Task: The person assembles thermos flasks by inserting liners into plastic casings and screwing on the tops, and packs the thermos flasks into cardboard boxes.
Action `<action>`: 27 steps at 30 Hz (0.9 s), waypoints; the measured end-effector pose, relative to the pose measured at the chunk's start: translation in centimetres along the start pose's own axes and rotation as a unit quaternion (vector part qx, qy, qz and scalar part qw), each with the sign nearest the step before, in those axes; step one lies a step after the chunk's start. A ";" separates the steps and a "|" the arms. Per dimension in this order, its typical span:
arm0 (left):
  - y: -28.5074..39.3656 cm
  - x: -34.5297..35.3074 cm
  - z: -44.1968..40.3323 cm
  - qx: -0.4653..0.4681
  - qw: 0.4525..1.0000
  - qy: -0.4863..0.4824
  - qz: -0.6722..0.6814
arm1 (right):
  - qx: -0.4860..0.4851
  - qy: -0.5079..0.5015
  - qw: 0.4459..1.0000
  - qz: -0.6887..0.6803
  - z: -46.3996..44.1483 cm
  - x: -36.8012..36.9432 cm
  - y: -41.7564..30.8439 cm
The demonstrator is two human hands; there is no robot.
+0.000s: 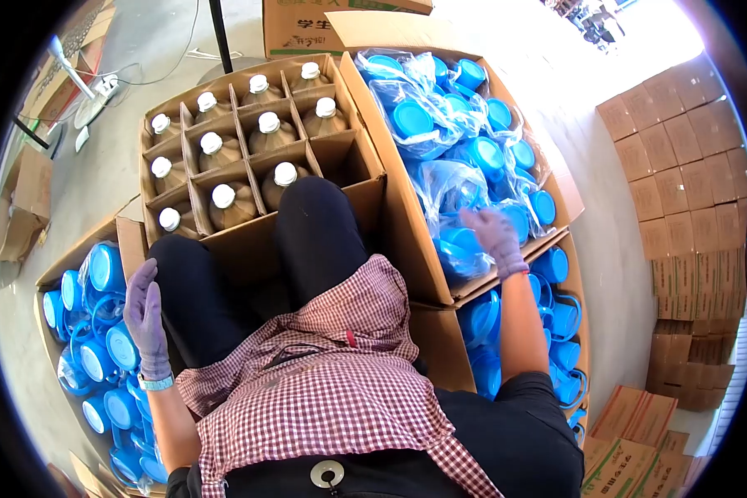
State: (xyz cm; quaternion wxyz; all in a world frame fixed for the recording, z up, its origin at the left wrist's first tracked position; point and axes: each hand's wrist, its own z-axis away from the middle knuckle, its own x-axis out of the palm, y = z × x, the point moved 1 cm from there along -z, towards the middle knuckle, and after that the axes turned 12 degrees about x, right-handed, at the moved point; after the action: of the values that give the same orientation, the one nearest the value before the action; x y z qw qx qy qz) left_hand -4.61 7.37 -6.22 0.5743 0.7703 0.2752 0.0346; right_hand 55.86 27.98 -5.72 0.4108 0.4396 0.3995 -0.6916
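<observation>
My left hand, in a thin purple-grey glove, is raised beside my left knee. Its fingers are stretched out and it holds nothing. Reaching over a carton on the right, my gloved right hand has its fingers extended, slightly blurred, above blue round-topped plastic containers in clear plastic bags. Whether it touches them I cannot tell. Between my knees and beyond stands a divided carton of large bottles with white caps. One compartment at its right shows only bare cardboard.
More blue containers with loop handles fill cartons at lower left and lower right. Stacked cartons line the right side. A black pole and a white stand with cables are on the floor behind.
</observation>
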 end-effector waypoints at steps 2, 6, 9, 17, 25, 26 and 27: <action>0.1 0.1 0.2 -0.005 1.000 0.000 -0.004 | 0.049 0.128 0.987 -0.079 -3.9 0.1 0.5; -0.2 0.4 0.1 -0.010 1.000 0.006 0.019 | 0.061 0.127 0.989 -0.042 -13.4 5.2 0.9; 0.9 0.9 0.2 0.000 1.000 -0.007 0.000 | 0.005 0.150 0.989 0.018 -13.3 3.3 -4.3; 2.9 -0.1 0.0 0.046 0.998 -0.029 -0.021 | -0.174 0.329 0.922 0.104 -0.8 -13.9 -11.1; 13.4 8.4 -3.7 0.230 0.961 -0.121 0.089 | -0.544 0.262 0.797 -0.023 21.4 -30.4 -18.1; 15.4 9.3 -3.9 0.282 0.940 -0.145 0.123 | -0.581 0.246 0.776 0.003 23.1 -31.4 -19.0; 17.1 10.3 -4.4 0.348 0.917 -0.133 0.145 | -0.587 0.215 0.781 0.007 25.4 -32.2 -20.3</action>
State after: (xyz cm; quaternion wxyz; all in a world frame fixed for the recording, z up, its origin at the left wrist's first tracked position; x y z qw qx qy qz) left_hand 9.04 12.71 8.07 0.2900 0.9504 0.0762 -0.0829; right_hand 38.95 18.77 35.79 0.4978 0.2533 0.8030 -0.2080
